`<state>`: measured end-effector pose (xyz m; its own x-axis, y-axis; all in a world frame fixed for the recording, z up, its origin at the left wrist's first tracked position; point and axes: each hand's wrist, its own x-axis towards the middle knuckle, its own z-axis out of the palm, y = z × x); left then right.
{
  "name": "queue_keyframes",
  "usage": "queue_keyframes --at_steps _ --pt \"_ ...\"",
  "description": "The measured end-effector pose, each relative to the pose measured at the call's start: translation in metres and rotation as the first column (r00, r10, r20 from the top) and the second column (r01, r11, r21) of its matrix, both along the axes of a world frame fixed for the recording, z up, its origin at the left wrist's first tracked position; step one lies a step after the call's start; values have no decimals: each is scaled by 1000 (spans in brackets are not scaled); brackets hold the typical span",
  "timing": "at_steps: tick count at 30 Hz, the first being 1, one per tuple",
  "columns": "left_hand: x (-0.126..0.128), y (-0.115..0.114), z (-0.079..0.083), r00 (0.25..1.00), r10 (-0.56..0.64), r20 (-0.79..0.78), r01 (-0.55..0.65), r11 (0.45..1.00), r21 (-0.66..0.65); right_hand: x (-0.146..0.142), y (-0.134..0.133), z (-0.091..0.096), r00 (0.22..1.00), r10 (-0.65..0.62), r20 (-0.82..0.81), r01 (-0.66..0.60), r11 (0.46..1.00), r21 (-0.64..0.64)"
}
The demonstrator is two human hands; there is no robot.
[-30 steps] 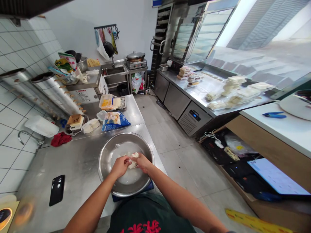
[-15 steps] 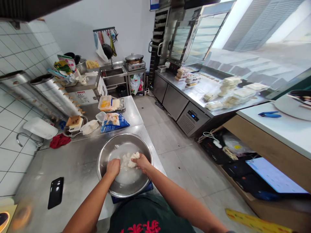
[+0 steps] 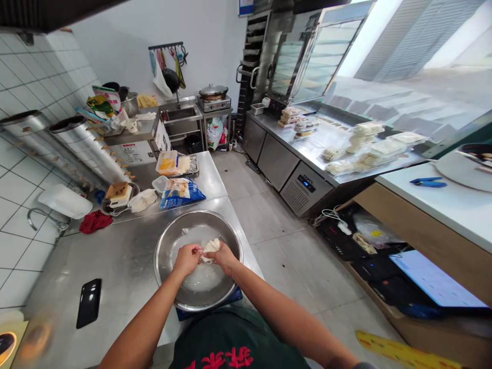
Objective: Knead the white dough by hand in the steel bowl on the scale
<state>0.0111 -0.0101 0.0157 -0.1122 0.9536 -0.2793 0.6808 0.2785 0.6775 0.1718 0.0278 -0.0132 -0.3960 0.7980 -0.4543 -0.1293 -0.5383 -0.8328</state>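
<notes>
A wide steel bowl (image 3: 159,266) stands near the front edge of the steel counter, with cloudy whitish liquid in it. Over the liquid is a soft, lumpy piece of white dough (image 3: 210,247). My right hand (image 3: 226,257) is closed around the dough from the right. My left hand (image 3: 188,259) has its fingers pinched at the dough's left edge, close to my right hand. The fingertips partly hide the dough, and its underside does not show. Beneath the bowl, a blue object (image 3: 184,313) peeks out.
A black phone (image 3: 89,303) lies on the counter to the left. Behind the bowl are a blue bag (image 3: 182,193), a tray of food containers (image 3: 188,165) and a red cloth (image 3: 96,221). Packed boxes (image 3: 384,151) stand on the counter across the aisle.
My left hand has moved right, from the bowl's left side to the dough, and its fingers now pinch the dough's edge. My right hand keeps hold of the dough, almost in place.
</notes>
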Motion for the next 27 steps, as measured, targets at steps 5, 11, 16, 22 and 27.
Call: queue_keyframes --at_steps 5,11,16,22,27 --pt "-15 4 -5 903 22 -429 -32 999 -17 5 -2 8 987 -66 -147 45 988 -146" --pt "-31 -2 -13 825 -169 -540 48 972 -231 11 2 14 977 -74 -200 29 975 -220" --pt "-25 0 -1 909 -215 -356 163 972 -170 9 2 11 986 -73 -151 31 965 -262" --pt "-3 3 -3 977 6 213 0 1000 -30 1 -2 15 970 -92 -223 61 988 -140" --pt "4 4 -11 976 44 212 -47 999 8 -3 -3 9 980 -49 -191 39 998 -57"
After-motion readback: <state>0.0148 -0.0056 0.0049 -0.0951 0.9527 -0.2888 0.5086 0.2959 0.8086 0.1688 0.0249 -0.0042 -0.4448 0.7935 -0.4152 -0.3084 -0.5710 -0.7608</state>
